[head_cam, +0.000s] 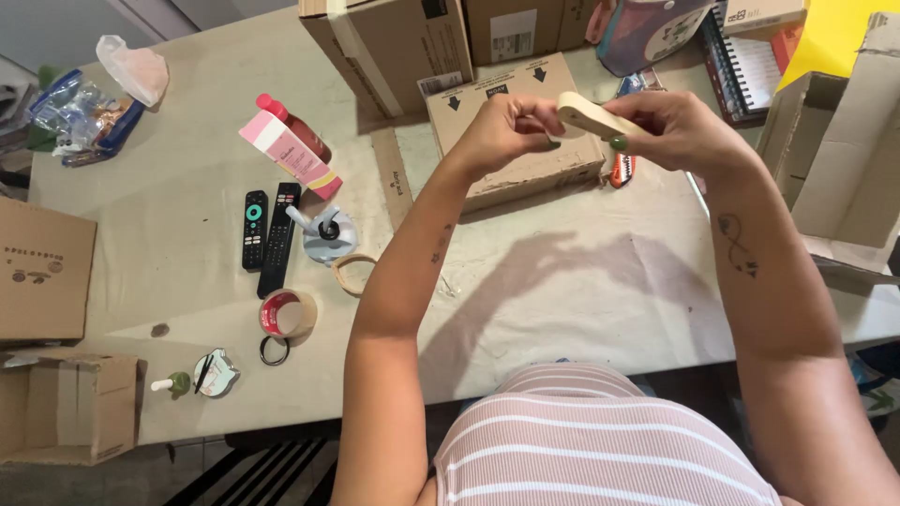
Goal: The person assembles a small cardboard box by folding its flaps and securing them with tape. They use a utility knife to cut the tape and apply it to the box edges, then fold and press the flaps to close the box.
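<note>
- A pale wooden piece (591, 117) is being held up above the table (581, 281), well clear of it.
- Right hand (680, 131) is being kept pinched around the piece's far end.
- Left hand (506, 131) is being pressed, fingers curled, against the near end.
- Box (516, 122) is lying just beneath both hands.
- Remotes (267, 234) and tape roll (286, 314) are being left untouched, well left of the left hand.
- Progress: handling appears midway; nothing is being set down yet.
</note>
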